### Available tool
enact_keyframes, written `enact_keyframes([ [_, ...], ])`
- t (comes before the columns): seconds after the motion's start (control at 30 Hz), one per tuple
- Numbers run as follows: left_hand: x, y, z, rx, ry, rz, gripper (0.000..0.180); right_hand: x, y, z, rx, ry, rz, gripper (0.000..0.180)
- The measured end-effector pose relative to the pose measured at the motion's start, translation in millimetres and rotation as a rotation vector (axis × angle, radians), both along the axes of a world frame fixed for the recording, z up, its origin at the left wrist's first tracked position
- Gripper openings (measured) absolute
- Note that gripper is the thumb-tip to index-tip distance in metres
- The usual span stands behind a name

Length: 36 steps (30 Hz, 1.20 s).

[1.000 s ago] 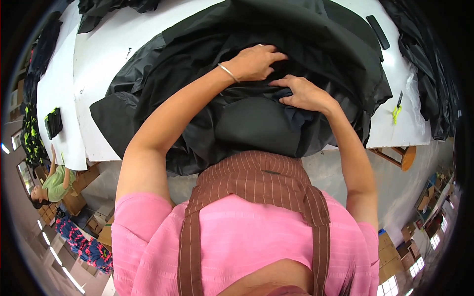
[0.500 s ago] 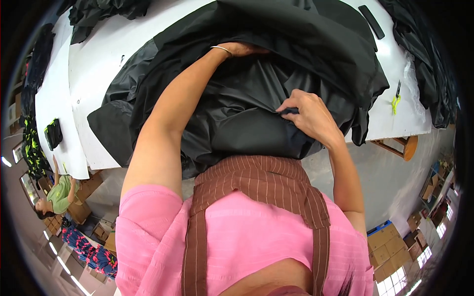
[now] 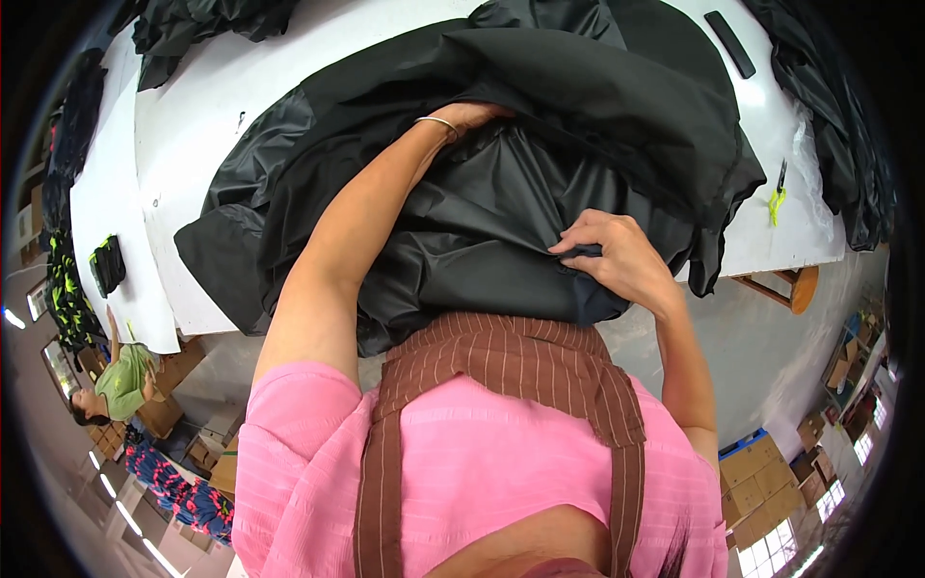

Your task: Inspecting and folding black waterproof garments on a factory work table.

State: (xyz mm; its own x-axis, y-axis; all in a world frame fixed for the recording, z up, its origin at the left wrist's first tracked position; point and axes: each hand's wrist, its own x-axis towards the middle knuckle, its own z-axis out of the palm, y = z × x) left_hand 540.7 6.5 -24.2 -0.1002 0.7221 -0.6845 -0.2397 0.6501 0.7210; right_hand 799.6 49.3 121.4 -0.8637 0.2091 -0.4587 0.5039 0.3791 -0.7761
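R hand (image 3: 624, 258): thumb+fingers pinch dk navy cloth (image 3: 599, 302), nr side of blk fabric (image 3: 597, 87) | L hand (image 3: 470, 116): fingertips hidden under fold, grip can't tell | blk fabric: bunched on wht tbl (image 3: 183, 183), hangs over nr edge by brn apron (image 3: 501, 356) | tbl R side: ylw-handled snips (image 3: 777, 204), blk flat bar (image 3: 729, 44)

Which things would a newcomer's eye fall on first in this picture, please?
Most likely the big heap of black cloth on the white table, filling the upper middle. The left hand, partly hidden under this cloth, and the right hand, pinching dark fabric, stand out there. The bright pink shirt at the bottom probably comes next.
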Motion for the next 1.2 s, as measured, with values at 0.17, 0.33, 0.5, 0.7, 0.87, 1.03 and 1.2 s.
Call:
enact_keyframes([
  [0.17, 0.7, -2.8, 18.0, 0.307, 0.253, -0.211, 0.043, -8.6, 14.6, 6.3, -0.022, 0.001, 0.067, 0.027],
  [0.33, -4.0, -6.0, 2.9, 0.609, 0.721, -0.523, 0.037, -51.2, 9.1, 44.1, 0.056, 0.256, -0.22, 0.03],
  [0.5, -10.6, 2.6, 25.0, 0.629, 1.001, -0.925, 0.037, -72.2, 16.5, -24.3, 0.131, 0.169, -0.251, 0.026],
  [0.7, 5.6, -9.6, 87.9, 0.032, 0.346, -0.423, 0.035, -55.9, 31.0, -51.3, -0.181, 0.122, -0.468, 0.018],
  [0.87, 1.0, -13.9, 54.3, 0.264, 0.266, -0.394, 0.036, -72.1, 23.1, -45.6, -0.206, 0.18, -0.486, 0.02],
  [1.03, 14.4, -10.8, 51.8, 0.168, 0.292, -0.43, 0.034, -83.7, 11.4, -52.0, 0.253, 0.127, -0.454, 0.029],
  [1.2, 16.6, -15.5, 41.1, 0.205, 0.259, -0.317, 0.034, -71.6, 26.3, -60.2, 0.151, 0.048, -0.444, 0.023],
])
